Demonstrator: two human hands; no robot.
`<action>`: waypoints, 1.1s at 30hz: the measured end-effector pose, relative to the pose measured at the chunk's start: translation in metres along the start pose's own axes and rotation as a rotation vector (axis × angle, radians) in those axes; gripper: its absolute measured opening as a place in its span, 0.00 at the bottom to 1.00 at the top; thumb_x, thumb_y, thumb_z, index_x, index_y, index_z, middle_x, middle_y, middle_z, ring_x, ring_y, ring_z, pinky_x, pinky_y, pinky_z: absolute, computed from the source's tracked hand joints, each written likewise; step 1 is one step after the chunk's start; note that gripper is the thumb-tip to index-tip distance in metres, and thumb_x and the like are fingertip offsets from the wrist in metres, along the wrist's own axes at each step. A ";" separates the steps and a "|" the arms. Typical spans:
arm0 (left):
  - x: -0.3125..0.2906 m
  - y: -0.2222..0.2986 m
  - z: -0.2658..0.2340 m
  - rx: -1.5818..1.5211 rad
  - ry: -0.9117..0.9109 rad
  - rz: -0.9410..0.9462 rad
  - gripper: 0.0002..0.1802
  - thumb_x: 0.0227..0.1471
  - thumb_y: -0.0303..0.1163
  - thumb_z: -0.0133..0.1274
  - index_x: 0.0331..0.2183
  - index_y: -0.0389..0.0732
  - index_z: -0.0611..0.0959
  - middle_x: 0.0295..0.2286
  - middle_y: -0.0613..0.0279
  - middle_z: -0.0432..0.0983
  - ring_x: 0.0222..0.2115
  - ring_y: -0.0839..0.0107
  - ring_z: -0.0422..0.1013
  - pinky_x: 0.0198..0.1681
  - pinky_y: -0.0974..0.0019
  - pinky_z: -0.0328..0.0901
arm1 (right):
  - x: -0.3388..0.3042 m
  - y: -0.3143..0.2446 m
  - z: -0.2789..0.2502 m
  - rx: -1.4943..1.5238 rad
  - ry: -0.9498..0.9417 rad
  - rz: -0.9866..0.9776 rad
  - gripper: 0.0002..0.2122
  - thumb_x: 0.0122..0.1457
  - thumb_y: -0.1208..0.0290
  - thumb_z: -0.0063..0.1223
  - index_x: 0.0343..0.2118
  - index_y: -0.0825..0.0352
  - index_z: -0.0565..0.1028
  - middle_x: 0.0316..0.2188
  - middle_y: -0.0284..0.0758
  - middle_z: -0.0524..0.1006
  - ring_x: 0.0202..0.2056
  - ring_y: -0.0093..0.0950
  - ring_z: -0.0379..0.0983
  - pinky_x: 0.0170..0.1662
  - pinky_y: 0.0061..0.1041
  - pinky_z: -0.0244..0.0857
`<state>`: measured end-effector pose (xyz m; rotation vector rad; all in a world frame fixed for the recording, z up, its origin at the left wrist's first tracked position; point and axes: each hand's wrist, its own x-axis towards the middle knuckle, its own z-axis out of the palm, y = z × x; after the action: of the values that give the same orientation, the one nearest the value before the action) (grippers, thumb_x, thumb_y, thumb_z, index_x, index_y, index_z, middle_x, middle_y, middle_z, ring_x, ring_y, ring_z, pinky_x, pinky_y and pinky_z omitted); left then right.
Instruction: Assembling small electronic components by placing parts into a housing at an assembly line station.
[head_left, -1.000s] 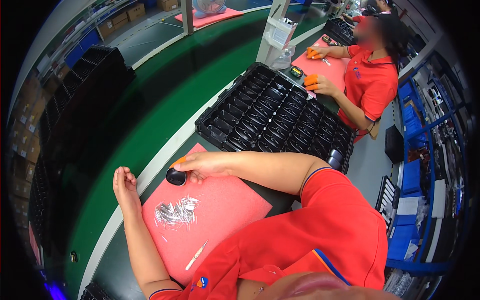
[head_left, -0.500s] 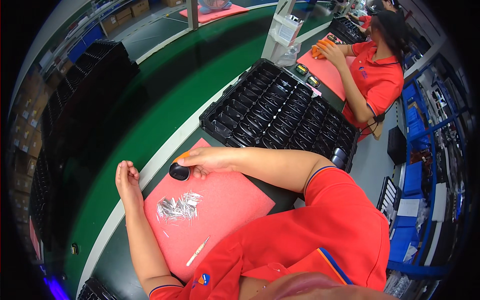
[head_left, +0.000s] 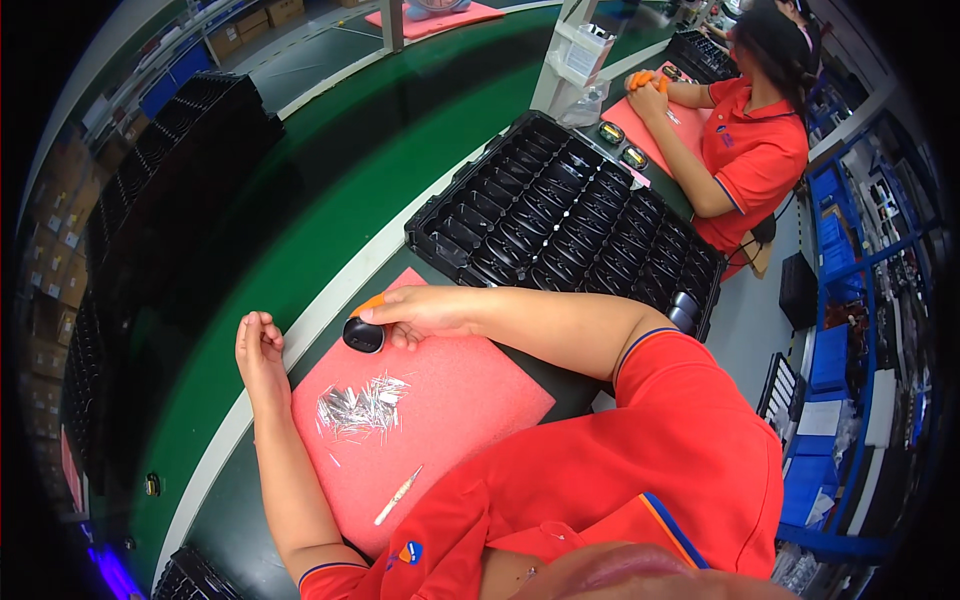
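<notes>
Holding a small black round part (head_left: pixel 363 335) down at the top edge of the pink mat (head_left: pixel 470 400) with right hand (head_left: pixel 420 312) closed on it, left hand (head_left: pixel 258 345) curled up with nothing seen inside, probably picking a thin metal pin (head_left: pixel 362 408) next.

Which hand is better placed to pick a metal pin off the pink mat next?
Probably the left hand: it looks empty, loosely curled at the mat's edge beside the pile of metal pins. The right hand is occupied, its fingers holding the small black part.
</notes>
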<state>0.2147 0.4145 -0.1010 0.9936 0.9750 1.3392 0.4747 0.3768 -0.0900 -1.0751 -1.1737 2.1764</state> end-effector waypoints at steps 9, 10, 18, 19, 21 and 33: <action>-0.002 0.000 -0.004 0.002 0.016 -0.012 0.12 0.59 0.39 0.46 0.28 0.42 0.74 0.21 0.73 0.64 0.22 0.84 0.59 0.27 0.79 0.54 | 0.001 0.002 0.004 0.001 -0.008 0.004 0.22 0.63 0.55 0.43 0.54 0.65 0.66 0.33 0.25 0.71 0.25 0.13 0.64 0.27 0.14 0.60; -0.002 -0.001 -0.005 -0.006 0.015 -0.023 0.12 0.59 0.39 0.46 0.28 0.42 0.74 0.21 0.73 0.64 0.22 0.84 0.59 0.27 0.79 0.54 | 0.001 0.002 0.005 0.001 -0.010 0.004 0.22 0.63 0.55 0.43 0.54 0.65 0.66 0.33 0.25 0.71 0.25 0.13 0.64 0.27 0.14 0.60; -0.001 0.002 -0.002 -0.005 0.013 -0.025 0.12 0.59 0.39 0.46 0.28 0.43 0.74 0.21 0.73 0.64 0.23 0.83 0.59 0.27 0.79 0.54 | 0.003 0.003 0.003 -0.003 -0.002 -0.008 0.24 0.63 0.55 0.43 0.55 0.66 0.65 0.34 0.26 0.71 0.24 0.14 0.64 0.27 0.14 0.60; -0.001 0.002 -0.002 -0.005 0.007 -0.026 0.12 0.59 0.39 0.46 0.28 0.43 0.74 0.21 0.73 0.64 0.23 0.83 0.59 0.27 0.79 0.54 | 0.002 0.003 0.003 -0.003 -0.003 -0.008 0.24 0.63 0.55 0.43 0.55 0.66 0.65 0.34 0.26 0.71 0.24 0.14 0.64 0.27 0.14 0.60; -0.001 0.002 -0.003 0.001 0.002 -0.027 0.12 0.59 0.39 0.46 0.28 0.43 0.74 0.21 0.73 0.64 0.23 0.83 0.59 0.28 0.79 0.54 | 0.001 0.001 0.004 -0.012 0.000 -0.006 0.24 0.63 0.54 0.43 0.56 0.66 0.65 0.34 0.26 0.71 0.25 0.14 0.64 0.27 0.14 0.61; -0.002 0.002 -0.006 -0.009 0.018 -0.024 0.12 0.59 0.39 0.46 0.30 0.41 0.74 0.21 0.72 0.63 0.22 0.82 0.59 0.26 0.78 0.53 | 0.005 0.004 0.006 -0.014 0.011 -0.004 0.24 0.63 0.54 0.43 0.55 0.66 0.66 0.33 0.26 0.71 0.24 0.14 0.64 0.27 0.14 0.60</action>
<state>0.2084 0.4128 -0.1013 0.9611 0.9905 1.3334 0.4672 0.3753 -0.0930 -1.0885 -1.1866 2.1597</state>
